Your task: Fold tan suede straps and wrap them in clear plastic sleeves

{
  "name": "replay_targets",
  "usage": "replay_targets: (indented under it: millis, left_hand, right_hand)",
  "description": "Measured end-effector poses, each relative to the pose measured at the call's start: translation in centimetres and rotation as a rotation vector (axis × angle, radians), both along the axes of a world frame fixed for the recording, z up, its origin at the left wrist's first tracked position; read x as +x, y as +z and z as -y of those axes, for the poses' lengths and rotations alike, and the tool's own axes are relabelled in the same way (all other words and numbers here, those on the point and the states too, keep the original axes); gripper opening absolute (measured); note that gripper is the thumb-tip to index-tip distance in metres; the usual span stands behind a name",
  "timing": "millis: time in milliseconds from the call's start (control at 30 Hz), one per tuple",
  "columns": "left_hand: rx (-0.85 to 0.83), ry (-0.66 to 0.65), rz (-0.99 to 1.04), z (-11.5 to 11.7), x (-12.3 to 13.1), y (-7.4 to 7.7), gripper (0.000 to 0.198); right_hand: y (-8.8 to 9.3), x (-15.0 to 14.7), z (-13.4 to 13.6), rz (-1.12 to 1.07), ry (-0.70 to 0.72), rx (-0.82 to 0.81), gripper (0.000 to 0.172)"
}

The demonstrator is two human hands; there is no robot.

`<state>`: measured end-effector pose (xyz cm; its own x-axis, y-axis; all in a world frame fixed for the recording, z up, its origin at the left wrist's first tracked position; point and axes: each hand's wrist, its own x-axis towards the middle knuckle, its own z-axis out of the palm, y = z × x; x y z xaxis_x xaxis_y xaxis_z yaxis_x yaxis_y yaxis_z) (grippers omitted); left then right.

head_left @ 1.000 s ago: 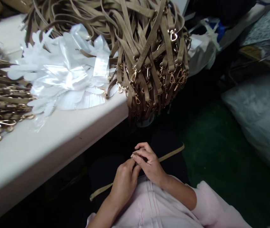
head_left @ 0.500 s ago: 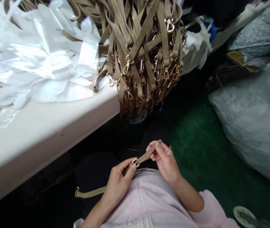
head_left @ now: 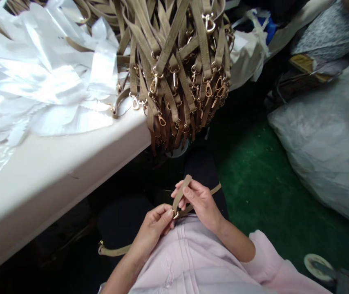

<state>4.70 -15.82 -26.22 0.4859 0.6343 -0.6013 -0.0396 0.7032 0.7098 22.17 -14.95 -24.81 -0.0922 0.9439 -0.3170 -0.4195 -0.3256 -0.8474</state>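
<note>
Above my lap I hold a tan strap [head_left: 180, 195] with a gold buckle [head_left: 176, 214]. My left hand [head_left: 156, 220] pinches the strap at the buckle between thumb and fingers. With thumb and fingertips, my right hand [head_left: 200, 200] grips the strap's free end, which points up and away from the buckle. One length of the strap passes behind the right hand and sticks out to its right. Another tan length [head_left: 115, 250] with a gold fitting at its tip comes out to the left of my left wrist. The left palm side is hidden.
Many tan straps [head_left: 174, 53] with gold snap hooks hang over the corner of the white table [head_left: 54, 171]. Clear plastic sleeves [head_left: 48, 77] lie piled on it. A large filled plastic bag [head_left: 330, 130] stands on the green floor [head_left: 254, 183], with a caster wheel [head_left: 317, 263] at lower right.
My right hand has moved left, bringing the strap's free end up more steeply over the buckle. The view has shifted slightly, so the table and hanging straps sit further left.
</note>
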Motion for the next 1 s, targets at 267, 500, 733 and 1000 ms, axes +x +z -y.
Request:
replay_targets:
  millis: [267,500,733,1000]
  left_hand:
    - [0.038,0.198,0.392,0.5,-3.7,-1.4,0.020]
    - [0.161,0.197,0.566,0.1,-5.6,-1.8,0.016]
    - [0.231,0.157,0.472,-0.5,-7.1,-2.4,0.020]
    - [0.244,0.155,0.445,-0.9,-6.9,-1.8,0.023]
  right_hand:
    - [0.2,2.0,-1.7,0.612,0.278,0.247,0.024]
    - [0.5,1.8,-0.8,0.511,0.721,0.059,0.029]
    - [1.0,1.2,-1.0,0.437,0.610,0.014,0.022]
    - [0.1,1.2,-1.1,0.346,0.575,-0.006,0.027]
